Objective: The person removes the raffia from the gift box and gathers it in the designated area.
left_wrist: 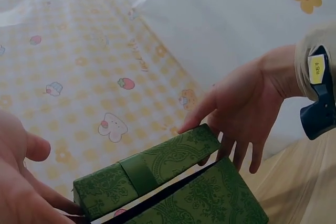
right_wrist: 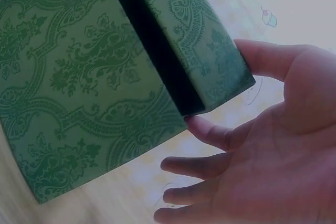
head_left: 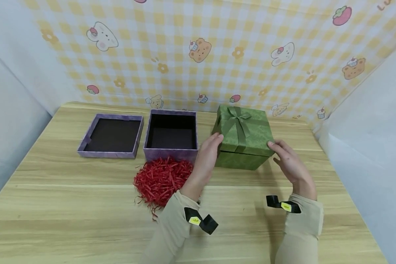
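Beyond the far edge of the wooden surface (head_left: 69, 205), a yellow-checked cloth (head_left: 135, 55) is hanging. Toward the surface's far right corner, the green box (head_left: 239, 161) is standing upright, and the green lid (head_left: 259, 134) is sitting slightly raised on it, showing us a dark gap along the front. Left of it, near the middle of the far edge, the purple box (head_left: 171, 154) is standing with its dark inside facing up. Closer to the far left corner, just beside that box, the purple lid (head_left: 105, 155) is lying inside up. On the purple box's near side, red shredded paper (head_left: 161, 179) is spreading toward the surface's near edge. At the green lid's front right corner, our right hand (head_left: 293, 165) is pinching the lid between thumb and forefinger, its other fingers extending free below. At the lid's left end, our left hand (head_left: 204, 161) is reaching in; the left wrist view is showing its thumb apart from the lid, but the other fingertips are partly hidden, so we cannot tell whether they are gripping. On top of the green lid, a green ribbon bow (head_left: 239, 114) is lying.
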Action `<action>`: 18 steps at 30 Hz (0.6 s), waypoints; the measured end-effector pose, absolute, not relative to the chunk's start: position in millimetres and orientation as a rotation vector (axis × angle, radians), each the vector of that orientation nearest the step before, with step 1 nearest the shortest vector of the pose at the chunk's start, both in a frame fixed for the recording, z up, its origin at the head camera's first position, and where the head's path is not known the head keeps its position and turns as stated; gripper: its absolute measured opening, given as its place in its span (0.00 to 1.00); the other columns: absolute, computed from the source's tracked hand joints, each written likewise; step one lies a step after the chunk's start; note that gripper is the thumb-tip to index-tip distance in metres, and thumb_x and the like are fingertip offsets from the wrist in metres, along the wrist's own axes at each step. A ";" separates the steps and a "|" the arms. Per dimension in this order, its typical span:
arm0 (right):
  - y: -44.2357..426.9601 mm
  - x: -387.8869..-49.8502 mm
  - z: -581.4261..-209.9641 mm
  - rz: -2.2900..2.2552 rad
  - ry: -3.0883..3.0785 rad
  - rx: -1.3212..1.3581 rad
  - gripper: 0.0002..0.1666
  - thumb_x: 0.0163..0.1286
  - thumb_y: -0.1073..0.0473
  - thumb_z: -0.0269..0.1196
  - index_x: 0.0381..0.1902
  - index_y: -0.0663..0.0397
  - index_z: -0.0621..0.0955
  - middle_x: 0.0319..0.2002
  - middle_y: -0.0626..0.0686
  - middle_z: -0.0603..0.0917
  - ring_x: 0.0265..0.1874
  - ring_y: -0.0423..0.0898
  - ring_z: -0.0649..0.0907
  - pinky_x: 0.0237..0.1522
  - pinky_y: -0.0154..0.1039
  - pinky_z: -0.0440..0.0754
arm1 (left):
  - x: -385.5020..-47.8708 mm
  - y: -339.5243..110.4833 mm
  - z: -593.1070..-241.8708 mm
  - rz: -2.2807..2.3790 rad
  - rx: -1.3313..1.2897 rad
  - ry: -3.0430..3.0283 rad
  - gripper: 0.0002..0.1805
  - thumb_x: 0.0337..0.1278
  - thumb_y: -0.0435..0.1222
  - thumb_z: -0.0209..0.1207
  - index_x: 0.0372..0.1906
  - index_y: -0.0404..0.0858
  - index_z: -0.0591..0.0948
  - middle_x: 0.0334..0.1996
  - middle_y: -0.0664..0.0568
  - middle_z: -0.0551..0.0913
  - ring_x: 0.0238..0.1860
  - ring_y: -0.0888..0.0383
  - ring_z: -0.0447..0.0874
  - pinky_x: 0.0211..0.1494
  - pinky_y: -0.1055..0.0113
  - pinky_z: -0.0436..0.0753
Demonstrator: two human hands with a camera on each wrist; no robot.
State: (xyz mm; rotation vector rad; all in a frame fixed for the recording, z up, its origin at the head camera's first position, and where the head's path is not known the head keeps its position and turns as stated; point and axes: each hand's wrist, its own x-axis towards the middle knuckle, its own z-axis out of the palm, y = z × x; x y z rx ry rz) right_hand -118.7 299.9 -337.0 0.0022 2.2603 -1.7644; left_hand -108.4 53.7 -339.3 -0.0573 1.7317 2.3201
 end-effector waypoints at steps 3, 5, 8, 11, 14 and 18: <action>298.6 -116.7 -334.2 -1.779 2.303 -0.014 0.27 0.73 0.46 0.49 0.56 0.64 0.60 0.54 0.57 0.61 0.66 0.55 0.50 0.65 0.59 0.36 | -107.0 54.2 -336.9 2.282 -0.015 1.826 0.32 0.69 0.47 0.44 0.71 0.34 0.55 0.70 0.47 0.54 0.70 0.54 0.47 0.69 0.58 0.52; 297.8 -115.0 -331.2 -1.772 2.345 -0.017 0.28 0.73 0.46 0.49 0.57 0.65 0.61 0.51 0.55 0.63 0.64 0.54 0.54 0.66 0.57 0.37 | -106.3 54.6 -335.6 2.287 0.017 1.841 0.32 0.70 0.46 0.43 0.71 0.33 0.54 0.70 0.46 0.54 0.70 0.55 0.48 0.69 0.59 0.52; 297.1 -111.5 -326.0 -1.720 2.447 -0.009 0.35 0.73 0.45 0.49 0.61 0.70 0.59 0.53 0.57 0.64 0.63 0.54 0.57 0.66 0.55 0.42 | -104.8 55.2 -333.0 2.279 0.031 1.876 0.31 0.70 0.46 0.43 0.71 0.35 0.55 0.70 0.47 0.54 0.70 0.55 0.49 0.68 0.59 0.53; 296.4 -107.5 -321.0 -1.655 2.562 0.003 0.37 0.71 0.45 0.51 0.64 0.71 0.60 0.52 0.57 0.67 0.57 0.51 0.65 0.64 0.49 0.56 | -102.9 56.0 -330.2 2.231 0.009 1.987 0.30 0.69 0.49 0.44 0.71 0.40 0.58 0.69 0.48 0.57 0.68 0.54 0.53 0.65 0.56 0.59; 294.4 -103.1 -315.5 -1.749 2.619 0.031 0.34 0.69 0.52 0.57 0.64 0.67 0.64 0.43 0.51 0.70 0.43 0.42 0.70 0.48 0.34 0.69 | -101.0 56.0 -328.6 2.213 0.066 2.071 0.30 0.68 0.51 0.43 0.71 0.45 0.59 0.67 0.49 0.57 0.65 0.54 0.55 0.62 0.53 0.62; 287.7 -99.6 -309.8 -2.188 2.577 -0.001 0.31 0.63 0.66 0.62 0.65 0.58 0.69 0.30 0.47 0.68 0.26 0.38 0.67 0.27 0.27 0.66 | -99.0 54.2 -327.6 2.297 0.359 2.043 0.32 0.70 0.54 0.36 0.73 0.44 0.53 0.71 0.54 0.50 0.69 0.58 0.44 0.68 0.52 0.48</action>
